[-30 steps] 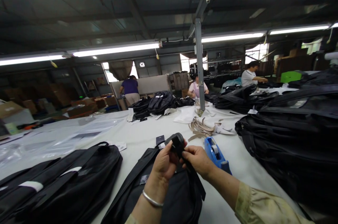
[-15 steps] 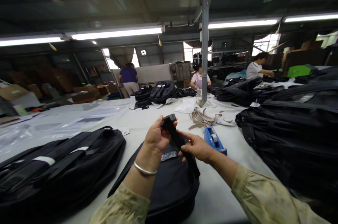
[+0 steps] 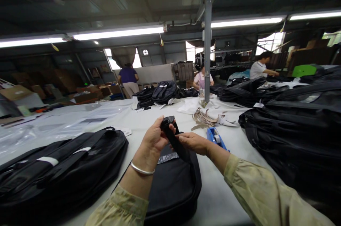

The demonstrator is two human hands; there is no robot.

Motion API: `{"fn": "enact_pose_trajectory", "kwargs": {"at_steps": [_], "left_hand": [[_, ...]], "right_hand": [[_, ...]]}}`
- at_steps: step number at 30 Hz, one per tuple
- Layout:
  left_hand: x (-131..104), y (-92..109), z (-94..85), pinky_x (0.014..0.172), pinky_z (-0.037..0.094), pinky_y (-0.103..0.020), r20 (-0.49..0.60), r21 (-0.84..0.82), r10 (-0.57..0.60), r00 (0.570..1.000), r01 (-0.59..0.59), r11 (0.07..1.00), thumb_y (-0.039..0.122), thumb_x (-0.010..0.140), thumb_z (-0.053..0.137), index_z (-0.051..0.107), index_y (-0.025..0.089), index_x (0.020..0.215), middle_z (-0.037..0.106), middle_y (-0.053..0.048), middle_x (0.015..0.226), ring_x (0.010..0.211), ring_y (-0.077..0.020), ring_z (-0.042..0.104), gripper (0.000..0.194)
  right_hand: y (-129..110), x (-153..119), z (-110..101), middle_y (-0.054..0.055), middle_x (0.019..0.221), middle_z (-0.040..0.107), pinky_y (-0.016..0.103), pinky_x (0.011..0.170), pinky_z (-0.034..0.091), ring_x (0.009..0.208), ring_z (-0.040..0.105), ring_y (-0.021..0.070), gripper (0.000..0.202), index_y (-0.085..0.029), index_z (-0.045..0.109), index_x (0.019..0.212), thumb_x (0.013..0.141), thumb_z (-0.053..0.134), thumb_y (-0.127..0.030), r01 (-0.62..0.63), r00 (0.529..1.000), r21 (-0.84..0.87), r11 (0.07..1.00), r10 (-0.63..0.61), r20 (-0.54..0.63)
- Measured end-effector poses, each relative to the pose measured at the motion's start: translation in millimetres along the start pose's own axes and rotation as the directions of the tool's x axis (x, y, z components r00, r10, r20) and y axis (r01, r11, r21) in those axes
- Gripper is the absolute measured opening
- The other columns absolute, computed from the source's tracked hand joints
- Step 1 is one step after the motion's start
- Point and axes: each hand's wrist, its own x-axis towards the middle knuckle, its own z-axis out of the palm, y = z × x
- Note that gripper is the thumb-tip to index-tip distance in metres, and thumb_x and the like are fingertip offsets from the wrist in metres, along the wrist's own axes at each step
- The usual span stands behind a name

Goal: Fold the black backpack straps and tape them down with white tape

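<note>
A black bag (image 3: 173,187) lies on the white table in front of me, a strip of shiny tape across its top part. Above it, my left hand (image 3: 157,133) is closed round the buckle end of a black strap (image 3: 174,142). The fingers of my right hand (image 3: 194,143) pinch the edge of the same strap lower down. Part of the strap is hidden by my fingers. A blue tape dispenser (image 3: 216,138) stands just beyond my right hand.
More black bags lie at the left (image 3: 66,169) and are piled at the right (image 3: 295,137). Curved brown strips (image 3: 204,117) lie near a metal post (image 3: 207,48). Clear plastic sheets (image 3: 80,123) cover the back left. Several people stand farther off.
Both hands have shifted slightly left with the strap. My right fingers have moved up along it, and the strap's lower part now bows outward.
</note>
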Motion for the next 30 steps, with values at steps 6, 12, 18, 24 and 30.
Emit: {"fn": "enact_pose_trajectory", "kwargs": {"at_steps": [6, 12, 18, 24, 30], "left_hand": [[1.8, 13.6, -17.3, 0.048, 0.056, -0.029, -0.032, 0.138, 0.050, 0.998, -0.045, 0.989, 0.032, 0.095, 0.046, 0.062, 0.005, 0.093, 0.068, -0.011, 0.072, 0.045, -0.0130, 0.059, 0.031], [-33.2, -19.4, -55.1, 0.055, 0.058, -0.029, -0.096, 0.272, 0.023, 0.995, 0.004, 0.962, 0.017, 0.089, 0.055, 0.065, 0.008, 0.089, 0.072, -0.013, 0.079, 0.066, -0.0205, 0.070, 0.014], [-75.9, -98.4, -117.7, 0.060, 0.060, -0.030, -0.181, 0.273, -0.114, 0.977, 0.162, 0.948, 0.014, 0.079, 0.070, 0.068, 0.012, 0.084, 0.073, -0.013, 0.088, 0.079, -0.0247, 0.072, 0.006], [-89.1, -143.7, -141.6, 0.051, 0.056, -0.023, -0.229, 0.220, -0.218, 0.949, 0.269, 0.938, 0.018, 0.073, 0.077, 0.069, 0.015, 0.081, 0.073, -0.008, 0.078, 0.067, -0.0185, 0.069, 0.011], [-78.0, -125.9, -126.0, 0.073, 0.061, -0.039, -0.199, 0.118, -0.426, 0.883, 0.453, 0.884, 0.021, 0.078, 0.071, 0.069, 0.011, 0.090, 0.075, -0.018, 0.091, 0.083, -0.0278, 0.072, 0.016]], "right_hand": [[41.8, 0.2, 12.9, 0.004, 0.070, 0.069, 0.029, 0.068, 0.050, 0.061, 0.062, 0.0145, 0.040, -0.011, 0.071, 0.081, 0.067, 0.077, -0.048, -0.128, 0.992, 0.080, 0.989, 0.128, 0.001], [70.4, 8.5, 0.4, 0.003, 0.066, 0.070, 0.025, 0.059, 0.048, 0.061, 0.064, 0.0163, 0.017, -0.016, 0.075, 0.075, 0.076, 0.061, -0.025, -0.274, 0.957, -0.579, 0.768, 0.158, -0.244], [87.3, 13.4, 5.9, 0.008, 0.092, 0.074, 0.034, 0.082, 0.046, 0.094, 0.065, 0.0266, 0.022, -0.019, 0.074, 0.089, 0.070, 0.062, -0.016, -0.339, 0.930, -0.719, 0.607, 0.103, -0.352], [91.5, 2.4, 16.7, 0.016, 0.136, 0.051, 0.044, 0.100, 0.036, 0.126, 0.045, 0.0298, 0.055, -0.021, 0.045, 0.139, 0.084, 0.053, -0.021, -0.252, 0.932, -0.901, 0.354, -0.162, -0.324], [91.6, 4.9, 0.2, 0.005, 0.116, 0.068, 0.049, 0.108, 0.018, 0.124, 0.047, 0.0258, 0.032, -0.028, 0.066, 0.111, 0.082, 0.056, -0.018, 0.186, 0.982, -0.956, 0.227, -0.080, 0.172]]}}
